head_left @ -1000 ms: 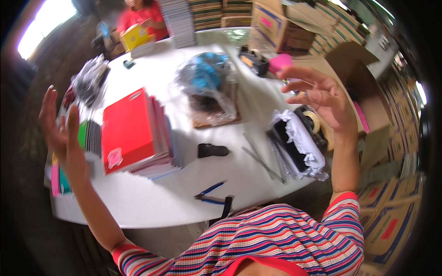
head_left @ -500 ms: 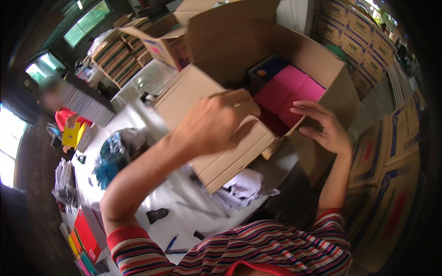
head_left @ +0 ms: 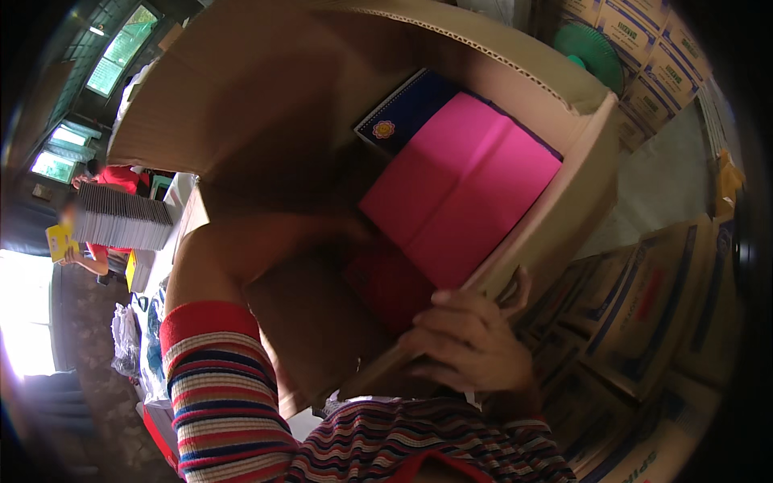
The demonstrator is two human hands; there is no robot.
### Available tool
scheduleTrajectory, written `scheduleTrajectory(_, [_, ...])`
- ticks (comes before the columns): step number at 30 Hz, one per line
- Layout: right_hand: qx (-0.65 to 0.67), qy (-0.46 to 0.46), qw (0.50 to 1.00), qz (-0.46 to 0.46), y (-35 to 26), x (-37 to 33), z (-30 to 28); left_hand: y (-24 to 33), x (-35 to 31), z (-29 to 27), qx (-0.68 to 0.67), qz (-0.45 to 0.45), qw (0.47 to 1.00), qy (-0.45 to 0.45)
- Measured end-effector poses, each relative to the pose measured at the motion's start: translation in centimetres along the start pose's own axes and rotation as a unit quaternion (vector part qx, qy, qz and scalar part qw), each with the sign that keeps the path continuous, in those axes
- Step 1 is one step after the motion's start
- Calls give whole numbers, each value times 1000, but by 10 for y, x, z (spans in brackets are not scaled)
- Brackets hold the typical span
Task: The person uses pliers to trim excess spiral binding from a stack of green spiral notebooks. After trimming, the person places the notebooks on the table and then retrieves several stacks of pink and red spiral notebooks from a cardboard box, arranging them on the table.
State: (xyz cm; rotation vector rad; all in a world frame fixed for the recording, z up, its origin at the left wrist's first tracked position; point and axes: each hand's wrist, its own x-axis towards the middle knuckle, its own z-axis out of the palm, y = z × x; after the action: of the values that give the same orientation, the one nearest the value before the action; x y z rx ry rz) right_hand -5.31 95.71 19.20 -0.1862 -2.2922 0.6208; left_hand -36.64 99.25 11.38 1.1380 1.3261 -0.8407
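Observation:
A large open cardboard box [head_left: 547, 60] stands right in front of me, its flaps raised. Inside it, a bright pink sheet or folder [head_left: 463, 181] lies along the right side, over a dark blue notebook [head_left: 415, 105] with a yellow flower emblem and a spiral edge. Something dark red [head_left: 386, 282] sits deeper, in shadow. My left hand [head_left: 342, 229] reaches down into the box beside the pink piece; its fingers are lost in shadow and blur. My right hand [head_left: 475, 338] is closed over the box's near right edge, fingers inside and thumb outside.
Closed cartons [head_left: 636, 314] are piled at my right, and more cartons [head_left: 644, 48] stand at the far right behind a green fan [head_left: 588, 56]. At the left, a person in red holds a yellow item [head_left: 61, 241] near a tall stack of books [head_left: 125, 216].
The view has come in closer over the box. My left hand has gone from above the near flap down inside. My right hand has closed on the box's edge.

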Motion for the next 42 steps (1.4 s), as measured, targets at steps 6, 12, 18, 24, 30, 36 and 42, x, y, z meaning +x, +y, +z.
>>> scheduleTrajectory(6, [14,50,999,-13,6,-7,12,-2,23,30,-360,94,927,-36])
scheduleTrajectory(12, [-8,-6,996,-86,12,-7,9,-8,28,54,-439,119,890,-39])
scheduleTrajectory(18, [-45,1,996,-73,7,14,1,-6,29,59,-449,146,879,-65])
scheduleTrajectory(24, [-35,34,996,-71,8,10,8,-7,31,68,-460,162,870,-76])
scheduleTrajectory(30, [-67,48,992,-95,14,13,14,-3,35,65,-480,178,855,-79])
scheduleTrajectory(36, [-38,82,990,-105,15,9,20,-6,38,66,-499,179,845,-73])
scheduleTrajectory(42, [-16,88,993,-81,13,14,17,8,14,50,-465,81,882,3])
